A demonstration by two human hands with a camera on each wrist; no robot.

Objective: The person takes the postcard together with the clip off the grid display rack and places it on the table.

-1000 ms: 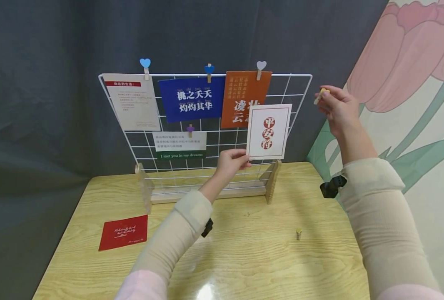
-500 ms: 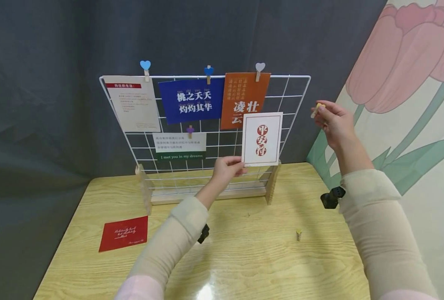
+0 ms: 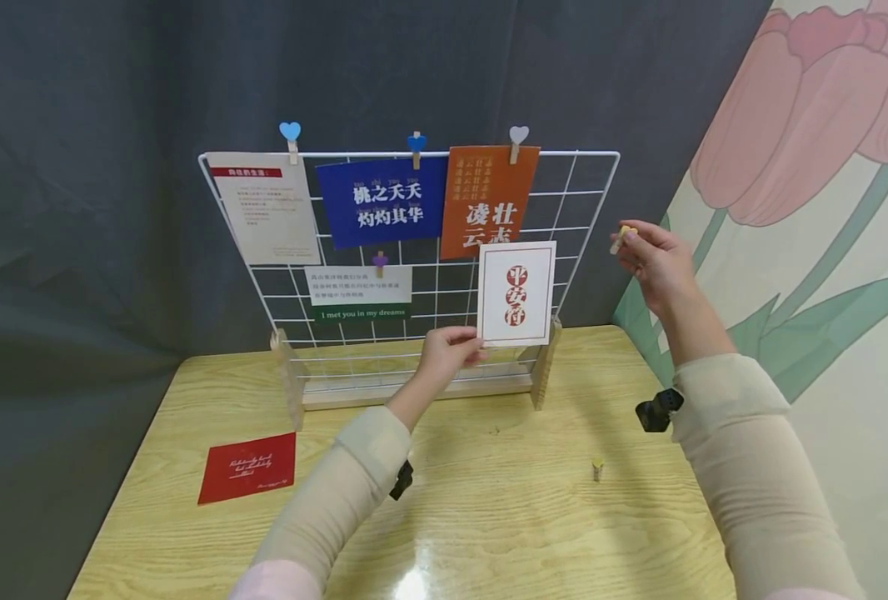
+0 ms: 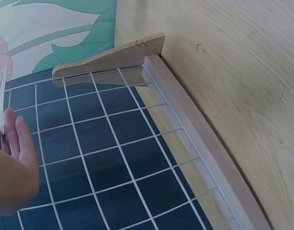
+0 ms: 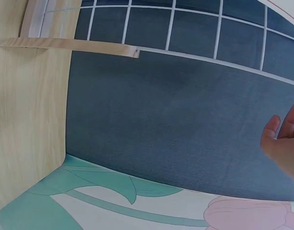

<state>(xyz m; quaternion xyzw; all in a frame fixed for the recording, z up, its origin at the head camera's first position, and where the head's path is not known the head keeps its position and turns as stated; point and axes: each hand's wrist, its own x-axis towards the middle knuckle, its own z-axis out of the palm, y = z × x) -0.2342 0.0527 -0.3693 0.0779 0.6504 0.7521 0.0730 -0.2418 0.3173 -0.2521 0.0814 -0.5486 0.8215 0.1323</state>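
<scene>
White card (image 3: 516,293) w/ red print is held up in front of the wire grid (image 3: 597,152), toward its lower right, pinched at its bottom-left corner by the left hand (image 3: 446,357); right hand (image 3: 661,265) pinches a yellow-topped clip (image 3: 625,238) out past the grid's right side, well apart from the card. Step in hand is prob lining up the card for clipping. To do it well, imo: keep its face square to the wires, drop it a bit so it clears the lower edge of the orange card (image 3: 489,196), which it overlaps in the head view, then lay it flat on the mesh before bringing the clip in. Clip should bite card edge + a horiz wire together, near top-centre, bc an off-centre bite may let it swing. Left pinch is corner-only, so the card could twist under a push; best steady it till the clip grips. Hard to tell: whether card touches mesh or sits short of it; clip tip is tiny, partly behind fingers. Left wrist cam gets only a cut-off sliver of card; right wrist cam crops that hand, no clip visible. Spare clip (image 3: 597,471) on bench (image 3: 504,508) is too small for detail.
</scene>
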